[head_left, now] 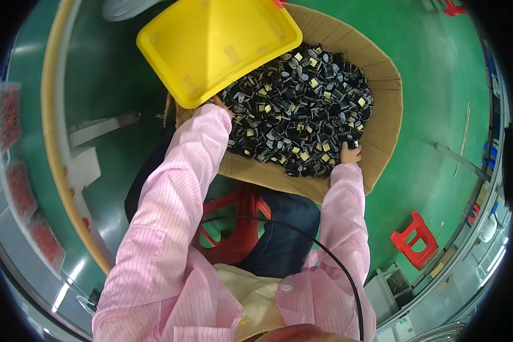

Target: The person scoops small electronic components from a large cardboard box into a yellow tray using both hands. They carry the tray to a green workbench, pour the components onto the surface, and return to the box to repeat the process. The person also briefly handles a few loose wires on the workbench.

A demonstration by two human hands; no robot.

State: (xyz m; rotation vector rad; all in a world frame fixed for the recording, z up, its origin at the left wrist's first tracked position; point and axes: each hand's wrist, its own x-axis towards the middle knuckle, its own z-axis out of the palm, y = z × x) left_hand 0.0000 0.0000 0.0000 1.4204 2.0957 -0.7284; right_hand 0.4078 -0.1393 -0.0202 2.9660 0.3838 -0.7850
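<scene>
A large cardboard box (385,85) is filled with small black plastic parts (296,114), many carrying grey oval pieces or pale yellow squares. My right hand (350,154) is at the box's near right side, its fingers closed round a small black part (352,144). A yellow plastic tray (211,43) lies tilted over the box's far left portion and covers some of the parts. My left hand (223,106) reaches to the tray's near edge, beside the heap. Its fingers are mostly hidden there, so whether it grips anything does not show.
A red plastic stool (242,219) stands under the near side of the box, by my legs. Another red stool (416,239) is on the green floor (433,74) at right. Bags of red parts (21,191) lie at far left. A black cable (325,248) crosses in front of me.
</scene>
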